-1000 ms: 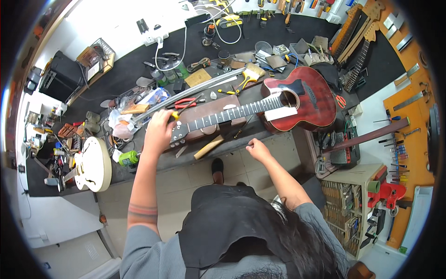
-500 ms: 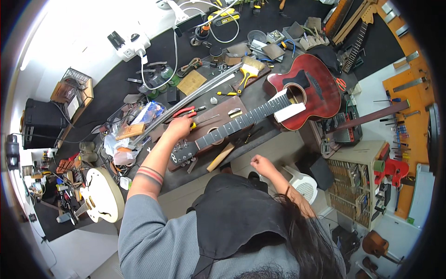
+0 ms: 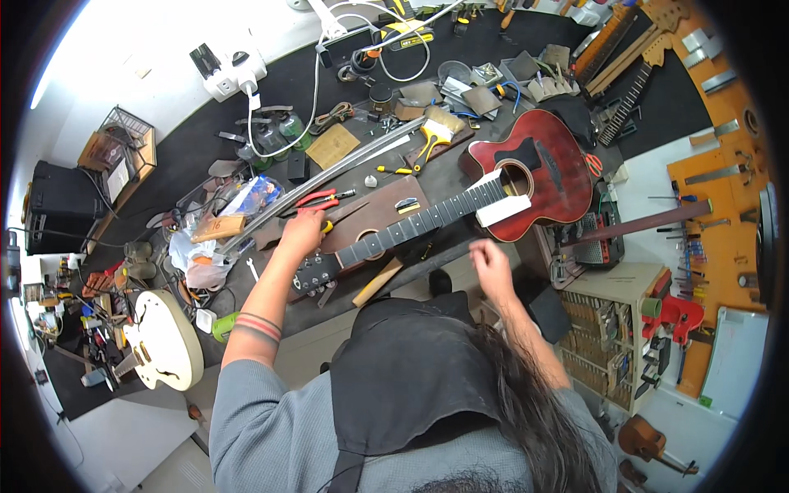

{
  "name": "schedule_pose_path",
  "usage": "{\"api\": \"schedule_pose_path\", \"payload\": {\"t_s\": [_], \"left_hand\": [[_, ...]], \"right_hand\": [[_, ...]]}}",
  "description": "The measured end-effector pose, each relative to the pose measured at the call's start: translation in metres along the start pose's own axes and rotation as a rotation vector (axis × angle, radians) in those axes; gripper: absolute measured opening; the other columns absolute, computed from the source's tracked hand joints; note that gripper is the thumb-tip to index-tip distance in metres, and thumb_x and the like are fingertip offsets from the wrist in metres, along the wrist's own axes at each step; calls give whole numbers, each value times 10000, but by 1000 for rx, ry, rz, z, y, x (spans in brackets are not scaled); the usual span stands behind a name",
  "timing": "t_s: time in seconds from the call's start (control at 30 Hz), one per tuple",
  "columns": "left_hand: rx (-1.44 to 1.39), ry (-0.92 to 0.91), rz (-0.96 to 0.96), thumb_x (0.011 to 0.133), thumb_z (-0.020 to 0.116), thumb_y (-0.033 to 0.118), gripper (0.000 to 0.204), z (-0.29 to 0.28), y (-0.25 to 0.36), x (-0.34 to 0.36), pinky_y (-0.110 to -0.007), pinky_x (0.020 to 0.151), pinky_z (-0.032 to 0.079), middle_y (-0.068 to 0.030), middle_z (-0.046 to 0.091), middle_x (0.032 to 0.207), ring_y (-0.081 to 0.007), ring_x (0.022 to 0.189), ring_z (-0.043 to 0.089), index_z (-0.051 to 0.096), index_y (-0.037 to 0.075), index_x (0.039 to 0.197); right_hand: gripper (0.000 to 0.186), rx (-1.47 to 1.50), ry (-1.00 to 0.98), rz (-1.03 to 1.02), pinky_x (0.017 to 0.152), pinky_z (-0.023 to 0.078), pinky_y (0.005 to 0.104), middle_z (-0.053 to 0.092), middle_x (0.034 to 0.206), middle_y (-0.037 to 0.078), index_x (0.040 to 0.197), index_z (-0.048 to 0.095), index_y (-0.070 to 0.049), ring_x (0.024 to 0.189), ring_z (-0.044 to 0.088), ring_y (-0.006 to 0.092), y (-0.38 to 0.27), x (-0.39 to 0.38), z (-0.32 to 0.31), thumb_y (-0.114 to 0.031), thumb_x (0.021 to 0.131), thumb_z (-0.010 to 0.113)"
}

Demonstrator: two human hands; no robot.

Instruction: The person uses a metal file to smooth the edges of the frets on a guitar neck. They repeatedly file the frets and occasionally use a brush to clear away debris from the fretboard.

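My left hand (image 3: 302, 232) is over the bench beside the headstock (image 3: 316, 274) of a dark red acoustic guitar. A yellow-handled tool (image 3: 327, 227), apparently a screwdriver, lies right by its fingertips. Those fingers point down and are mostly hidden, so a grip on it cannot be made out. Just beyond are red-handled pliers (image 3: 317, 200). The red guitar (image 3: 546, 193) lies face up, its neck across a brown board (image 3: 362, 222), with white paper (image 3: 503, 211) at the neck's body end. Near its lower edge my right hand (image 3: 491, 261) is raised, fingers curled together; anything inside is hidden.
A yellow-handled brush (image 3: 433, 140) and a long metal straightedge (image 3: 329, 179) lie behind the neck. A wooden handle (image 3: 377, 282) juts over the bench's front edge. At the left rests a cream guitar (image 3: 168, 345); a drawer cabinet (image 3: 604, 329) stands right.
My right hand has risen and moved right, closer to the guitar body. My left hand has drawn back slightly toward me beside the yellow handle. The whole view has shifted a little.
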State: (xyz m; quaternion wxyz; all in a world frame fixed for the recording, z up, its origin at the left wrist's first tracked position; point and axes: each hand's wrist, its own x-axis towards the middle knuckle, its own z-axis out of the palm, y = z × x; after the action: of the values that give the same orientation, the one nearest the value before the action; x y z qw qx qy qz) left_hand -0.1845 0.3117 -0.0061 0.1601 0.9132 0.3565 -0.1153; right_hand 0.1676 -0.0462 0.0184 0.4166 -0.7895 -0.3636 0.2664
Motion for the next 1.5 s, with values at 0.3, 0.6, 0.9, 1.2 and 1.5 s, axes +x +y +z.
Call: {"api": "schedule_pose_path", "payload": {"t_s": [0.3, 0.6, 0.9, 1.2, 1.5], "left_hand": [[-388, 743, -176, 978, 734, 24, 240, -42, 150, -98, -524, 975, 551, -201, 720, 1139, -430, 1102, 683, 714, 5, 1217], [-614, 525, -561, 988, 729, 51, 182, 47, 360, -158, -490, 907, 592, -156, 718, 1076, -390, 1043, 722, 747, 31, 1168], [-903, 717, -629, 984, 817, 137, 634, -8, 393, -71, -391, 857, 610, -109, 715, 1236, -255, 1002, 744, 606, 88, 1579], [-858, 810, -329, 891, 803, 154, 418, -15, 404, 29, -499, 1018, 614, -214, 682, 1469, -459, 1257, 718, 703, 83, 1291], [-717, 801, -625, 946, 635, 122, 420, 2, 288, -26, -431, 1160, 558, -172, 739, 1464, -349, 1370, 710, 766, 114, 1345]], "right_hand": [[401, -760, -304, -696, 1100, 542, 511, 631, 1368, 188, 1353, 678, -88, 1339, 612, 407, -40, 268, 53, -39, 956, 700], [280, -1007, -437, -1209, 1076, 558, 492, 691, 1352, 150, 1270, 696, -87, 1285, 635, 373, 13, 370, 77, -147, 1003, 640], [363, -131, -674, -1142, 905, 604, 500, 749, 1163, 145, 1320, 673, -88, 1083, 731, 395, -120, 248, -29, -121, 968, 754], [535, 156, -938, -796, 1124, 541, 503, 562, 1407, 209, 1418, 606, -76, 1316, 622, 437, -92, 171, -99, -95, 934, 833], [788, -589, -781, -868, 1335, 355, 554, 432, 1707, 242, 1642, 472, -6, 1621, 395, 453, 9, 208, -109, -117, 942, 819]]}}
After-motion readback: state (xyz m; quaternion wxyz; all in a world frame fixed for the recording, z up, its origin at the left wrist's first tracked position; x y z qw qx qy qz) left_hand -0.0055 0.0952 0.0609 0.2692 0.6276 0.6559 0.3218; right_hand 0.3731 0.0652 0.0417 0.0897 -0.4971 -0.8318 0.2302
